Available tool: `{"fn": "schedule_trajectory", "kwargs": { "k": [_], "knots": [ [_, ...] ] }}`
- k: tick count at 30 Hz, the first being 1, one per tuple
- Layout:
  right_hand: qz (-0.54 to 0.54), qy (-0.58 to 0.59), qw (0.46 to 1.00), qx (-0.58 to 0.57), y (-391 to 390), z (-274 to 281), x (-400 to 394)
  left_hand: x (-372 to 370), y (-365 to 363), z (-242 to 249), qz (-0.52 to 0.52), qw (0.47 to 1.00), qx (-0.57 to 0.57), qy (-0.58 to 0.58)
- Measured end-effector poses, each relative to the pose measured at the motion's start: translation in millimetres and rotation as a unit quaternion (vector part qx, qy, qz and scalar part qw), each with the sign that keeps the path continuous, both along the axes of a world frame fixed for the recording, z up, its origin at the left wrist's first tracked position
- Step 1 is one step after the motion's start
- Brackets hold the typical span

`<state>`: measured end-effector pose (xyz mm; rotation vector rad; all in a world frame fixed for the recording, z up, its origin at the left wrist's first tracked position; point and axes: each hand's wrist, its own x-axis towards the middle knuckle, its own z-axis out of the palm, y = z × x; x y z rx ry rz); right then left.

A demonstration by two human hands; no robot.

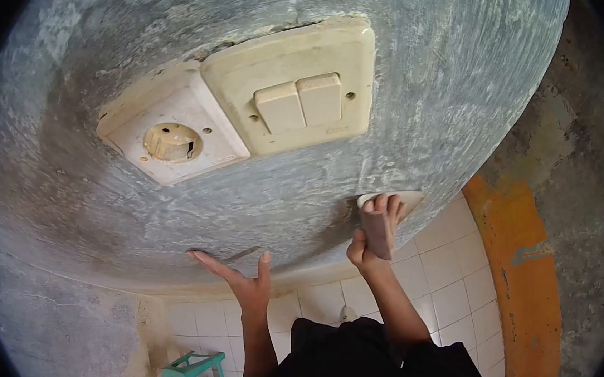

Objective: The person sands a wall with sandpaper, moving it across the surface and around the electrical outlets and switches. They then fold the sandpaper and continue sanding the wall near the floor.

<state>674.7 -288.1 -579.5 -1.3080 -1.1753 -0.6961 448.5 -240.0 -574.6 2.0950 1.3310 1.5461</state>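
Observation:
My right hand [373,231] presses near the right side of the grey wall [242,212]. Its fingers curl around a brown, flat strip [378,232] that looks like sandpaper. Under the fingertips a pale, flat, rounded-edged piece [411,199] lies against the wall; how it joins the strip is hidden. My left hand [247,283] rests at the wall's lower part, thumb and index finger spread apart, holding nothing. Above both hands sit a cream double light switch [296,94] and, left of it, a wall socket [173,141] with a dirty round recess.
White floor tiles [453,263] show below the wall. A green plastic stool [196,372] stands at bottom left with small items on it. An orange painted band [521,308] curves along the right, next to a stained grey surface [591,214].

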Motion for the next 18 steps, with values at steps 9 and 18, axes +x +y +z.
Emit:
{"fn": "schedule_trajectory", "kwargs": {
  "k": [9,18],
  "knots": [
    [-0.018,-0.056,0.996,-0.072,-1,24,16,-6,-3,3,0.068,0.989,-0.093,0.094],
    [0.023,-0.166,0.969,-0.184,-12,-12,18,-3,-9,13,0.067,0.987,-0.119,0.083]
  ]
}}
